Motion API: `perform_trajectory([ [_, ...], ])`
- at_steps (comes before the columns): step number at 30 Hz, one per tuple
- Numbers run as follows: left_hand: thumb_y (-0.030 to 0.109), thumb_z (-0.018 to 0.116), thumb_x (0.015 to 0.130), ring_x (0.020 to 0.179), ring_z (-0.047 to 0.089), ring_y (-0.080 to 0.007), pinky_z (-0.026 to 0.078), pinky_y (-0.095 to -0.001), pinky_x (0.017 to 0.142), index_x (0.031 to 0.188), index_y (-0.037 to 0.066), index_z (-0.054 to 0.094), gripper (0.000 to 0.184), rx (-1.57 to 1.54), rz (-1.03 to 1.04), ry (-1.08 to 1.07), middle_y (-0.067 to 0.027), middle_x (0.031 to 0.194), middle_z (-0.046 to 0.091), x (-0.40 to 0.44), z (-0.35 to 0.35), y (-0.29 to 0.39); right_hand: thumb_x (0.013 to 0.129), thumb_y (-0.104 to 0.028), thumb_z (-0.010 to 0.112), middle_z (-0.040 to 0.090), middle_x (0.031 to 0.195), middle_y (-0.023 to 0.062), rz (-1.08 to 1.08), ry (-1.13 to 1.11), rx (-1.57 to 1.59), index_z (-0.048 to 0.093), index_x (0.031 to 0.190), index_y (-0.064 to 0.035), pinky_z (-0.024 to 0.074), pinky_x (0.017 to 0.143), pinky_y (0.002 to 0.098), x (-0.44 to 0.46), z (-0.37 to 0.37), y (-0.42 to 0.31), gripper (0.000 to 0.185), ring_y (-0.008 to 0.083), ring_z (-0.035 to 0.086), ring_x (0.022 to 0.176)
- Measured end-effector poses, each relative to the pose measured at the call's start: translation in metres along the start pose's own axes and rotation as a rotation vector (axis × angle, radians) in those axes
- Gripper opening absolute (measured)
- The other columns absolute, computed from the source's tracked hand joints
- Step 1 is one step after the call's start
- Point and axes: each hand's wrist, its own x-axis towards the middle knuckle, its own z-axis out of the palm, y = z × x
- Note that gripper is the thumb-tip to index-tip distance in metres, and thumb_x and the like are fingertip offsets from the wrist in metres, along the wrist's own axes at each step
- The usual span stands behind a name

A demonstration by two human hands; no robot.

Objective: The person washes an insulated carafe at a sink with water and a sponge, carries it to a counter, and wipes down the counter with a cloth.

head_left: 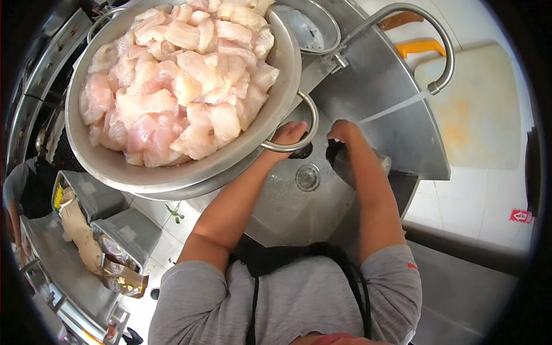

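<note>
My left hand [289, 134] is over the metal sink [287, 213], partly behind the loop handle [312, 118] of a large metal pan. Its visible fingers look stretched out, and a small dark thing [302, 152] shows just below it. Curled at the edge of a see-through container with a dark part [359, 167] is my right hand [343, 131]; my forearm hides much of that container. Water [397, 108] streams from the curved faucet [451, 52] toward this hand. The metal pan [287, 63] is heaped with pale raw meat pieces [178, 80].
A round drain [307, 177] lies in the sink floor. Behind the pan stands a smaller metal bowl [322, 23]. To the right are a cutting board [477, 109] and a yellow-handled knife [422, 47]. Grey bins [135, 230] stand at lower left, near another person's arm [14, 221].
</note>
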Motion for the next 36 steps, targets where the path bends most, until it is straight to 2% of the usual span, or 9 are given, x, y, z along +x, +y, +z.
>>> perform_trajectory([
  [5,0.045,0.035,0.086,0.077,0.051,-0.0199,0.040,-0.0333,0.072,0.090,0.001,0.052,0.048,-0.007,-0.013,0.033,-0.0117,0.082,0.054,-0.001,0.002,-0.004,0.065,-0.029,0.059,0.060,0.061,0.0129,0.090,0.187,0.226,0.062,0.068,-0.0012,0.0465,0.055,0.0327,-0.046,-0.010,0.002,0.028,0.0207,0.060,0.055],
  [12,0.047,0.033,0.087,0.083,0.049,-0.0174,0.037,-0.0300,0.079,0.097,0.001,0.051,0.050,-0.137,-0.032,-0.096,-0.0085,0.091,0.054,0.010,0.005,-0.016,0.059,-0.024,0.070,0.058,0.064,0.0044,0.065,0.454,0.952,0.059,0.077,-0.0009,0.0440,0.057,0.0315,-0.001,0.114,0.054,0.031,0.0165,0.053,0.054],
  [15,0.047,0.034,0.086,0.085,0.049,-0.0168,0.038,-0.0287,0.078,0.103,0.002,0.051,0.051,-0.153,-0.056,-0.001,-0.0071,0.093,0.054,0.015,0.014,-0.030,0.058,-0.025,0.071,0.061,0.078,0.0156,0.145,0.261,1.008,0.057,0.090,0.0024,0.0460,0.068,0.0344,0.013,0.141,0.043,0.044,0.0263,0.059,0.074],
  [18,0.047,0.036,0.084,0.078,0.049,-0.0142,0.039,-0.0264,0.067,0.099,0.003,0.052,0.049,-0.082,-0.003,0.034,-0.0045,0.087,0.054,0.019,0.017,-0.040,0.063,-0.026,0.069,0.061,0.083,0.0165,0.169,0.729,0.493,0.056,0.096,-0.0002,0.0470,0.067,0.0357,-0.001,0.125,0.040,0.044,0.0304,0.059,0.075],
  [19,0.044,0.035,0.086,0.077,0.050,-0.0197,0.039,-0.0299,0.069,0.095,0.001,0.052,0.047,-0.070,-0.002,0.044,-0.0095,0.084,0.054,0.016,0.016,-0.034,0.066,-0.025,0.067,0.058,0.093,0.0213,0.178,0.842,0.556,0.053,0.104,0.0005,0.0446,0.077,0.0390,0.000,0.109,0.043,0.048,0.0356,0.056,0.086],
  [22,0.039,0.032,0.089,0.075,0.051,-0.0307,0.038,-0.0373,0.074,0.084,-0.003,0.050,0.046,-0.028,0.081,0.085,-0.0201,0.077,0.052,0.014,0.015,-0.024,0.074,-0.014,0.057,0.058,0.093,0.0185,-0.051,1.082,0.768,0.053,0.096,-0.0011,0.0469,0.069,0.0357,-0.022,0.057,0.045,0.025,0.0311,0.058,0.079],
  [25,0.040,0.031,0.089,0.073,0.050,-0.0306,0.038,-0.0380,0.073,0.082,-0.004,0.049,0.048,-0.041,0.064,0.066,-0.0206,0.074,0.051,0.017,0.016,-0.032,0.071,-0.004,0.051,0.055,0.074,0.0129,-0.164,0.941,1.678,0.052,0.081,-0.0022,0.0465,0.058,0.0318,-0.038,0.025,0.028,0.010,0.0226,0.056,0.064],
  [28,0.038,0.035,0.088,0.072,0.049,-0.0292,0.039,-0.0368,0.072,0.083,-0.005,0.049,0.045,-0.100,0.036,0.079,-0.0196,0.075,0.051,0.013,0.016,-0.026,0.072,-0.001,0.048,0.050,0.067,0.0068,-0.306,0.876,2.074,0.048,0.076,-0.0056,0.0440,0.051,0.0279,-0.043,0.015,0.020,0.006,0.0164,0.050,0.058],
  [36,0.043,0.036,0.086,0.067,0.046,-0.0112,0.038,-0.0258,0.058,0.090,0.003,0.052,0.043,-0.134,0.087,0.094,-0.0030,0.077,0.051,0.018,0.019,-0.042,0.078,0.000,0.044,0.050,0.071,0.0077,-0.342,0.662,2.432,0.046,0.088,-0.0035,0.0443,0.048,0.0278,-0.008,0.035,0.035,0.011,0.0171,0.049,0.057],
])
